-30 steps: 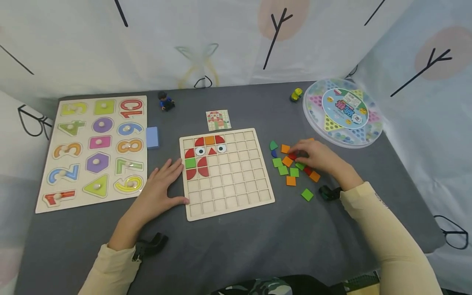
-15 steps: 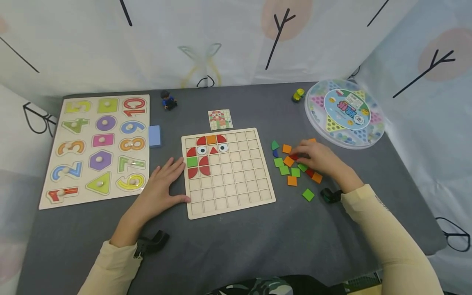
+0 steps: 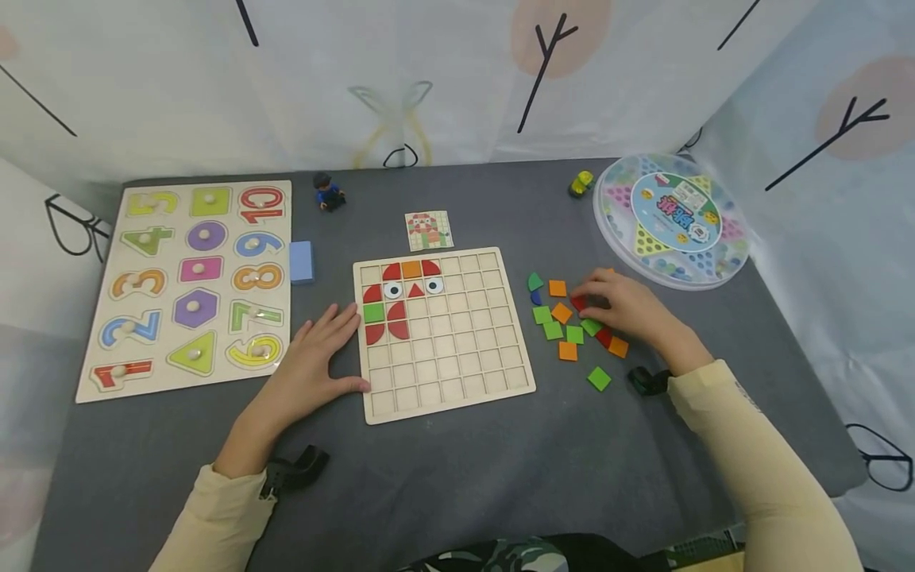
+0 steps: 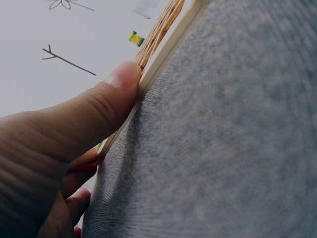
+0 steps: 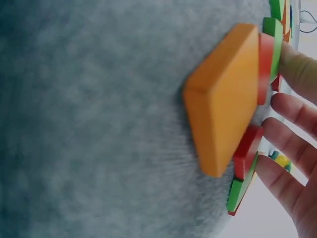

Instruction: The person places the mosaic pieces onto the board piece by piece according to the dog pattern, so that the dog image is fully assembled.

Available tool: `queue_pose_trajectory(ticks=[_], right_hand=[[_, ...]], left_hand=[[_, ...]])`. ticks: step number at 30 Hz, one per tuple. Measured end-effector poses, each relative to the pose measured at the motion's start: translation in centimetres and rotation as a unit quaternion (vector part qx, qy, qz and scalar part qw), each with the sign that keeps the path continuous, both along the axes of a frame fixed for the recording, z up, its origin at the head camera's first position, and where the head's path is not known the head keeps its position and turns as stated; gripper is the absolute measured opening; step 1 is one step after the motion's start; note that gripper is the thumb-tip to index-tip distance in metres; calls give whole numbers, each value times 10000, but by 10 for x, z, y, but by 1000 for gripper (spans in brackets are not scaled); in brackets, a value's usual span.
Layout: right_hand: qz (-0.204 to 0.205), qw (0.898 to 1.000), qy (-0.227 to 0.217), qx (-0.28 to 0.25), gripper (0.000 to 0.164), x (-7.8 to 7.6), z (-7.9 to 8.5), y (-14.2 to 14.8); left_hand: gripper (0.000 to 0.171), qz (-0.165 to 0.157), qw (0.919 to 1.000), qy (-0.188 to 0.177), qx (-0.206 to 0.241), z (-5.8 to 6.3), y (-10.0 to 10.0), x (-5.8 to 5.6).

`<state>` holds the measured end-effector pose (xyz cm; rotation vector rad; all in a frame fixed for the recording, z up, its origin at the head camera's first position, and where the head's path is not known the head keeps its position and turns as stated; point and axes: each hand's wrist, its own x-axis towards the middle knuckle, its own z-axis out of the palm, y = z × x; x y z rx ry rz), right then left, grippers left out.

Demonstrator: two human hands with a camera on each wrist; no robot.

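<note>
My left hand [image 3: 309,367] rests beside the wooden grid board [image 3: 450,349], fingers stretched along its left edge. In the left wrist view the thumb [image 4: 111,94] presses the board's rim. Red, orange and green pieces and two eye tiles [image 3: 393,290] lie in the board's upper left cells. At the right, my right hand [image 3: 629,308] hovers low over loose coloured pieces, fingers bent and a little spread. A red piece [image 3: 578,303] shows right at its fingertips. The right wrist view has an orange square [image 5: 225,101] close up, with red and green pieces beside the fingers.
A small pattern card [image 3: 429,230] lies behind the board. Left stands a number-and-shape puzzle [image 3: 160,286] with a blue block [image 3: 301,262] beside it. At the back are a toy figure [image 3: 329,193], a small yellow-green toy [image 3: 581,184] and a round game box [image 3: 672,218].
My right hand has shifted slightly right among the loose pieces, and the gap between its thumb and fingers has widened. The left hand stays at the board's edge.
</note>
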<state>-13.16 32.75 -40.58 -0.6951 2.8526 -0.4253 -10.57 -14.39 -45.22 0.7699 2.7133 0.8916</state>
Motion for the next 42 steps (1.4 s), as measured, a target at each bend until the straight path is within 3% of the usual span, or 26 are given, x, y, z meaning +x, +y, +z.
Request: queue_pose_trajectory(ticks=[16,25,31,34,36,42], right_hand=[[-299,9994,-57,-148,24,-10,3,-20],[-941,9951,153,-246,18,-12,-2,-27],[-1140,9916,448,-412,28,-10,3,-38],[-882,9904,759,-741,32,-11,11,-60],[-464,9901,945,-924,32,-12,15,-82],[825,9902,746,-850,26,-20,14,-157]], left_hand=[[101,53,10000,-49,-39,1,-2,1],[102,127,9999,-7,-85,1,0,1],[102,104,9999,-5,-70,1,1,1],[103,87,9999,-34,-56,2,1,1],[103,90,9999,-51,-51,3,1,1],[102,50,10000,-55,-48,4,1,1]])
